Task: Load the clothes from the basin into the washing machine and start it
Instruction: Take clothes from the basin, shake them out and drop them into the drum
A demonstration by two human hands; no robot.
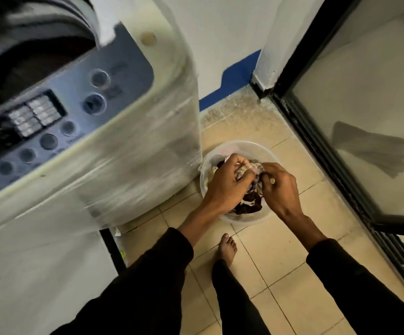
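A clear plastic basin stands on the tiled floor beside the washing machine's right side. It holds a pile of clothes, dark maroon and pale patterned pieces. My left hand is closed on a pale patterned piece at the top of the pile. My right hand grips the same bundle from the right. The top-loading washing machine fills the left of the view, blurred. Its lid is up, the dark drum opening shows, and a blue control panel with round buttons faces me.
A glass sliding door with a black frame runs along the right. A white wall with a blue skirting strip stands behind the basin. My bare foot rests on the beige tiles just in front of the basin.
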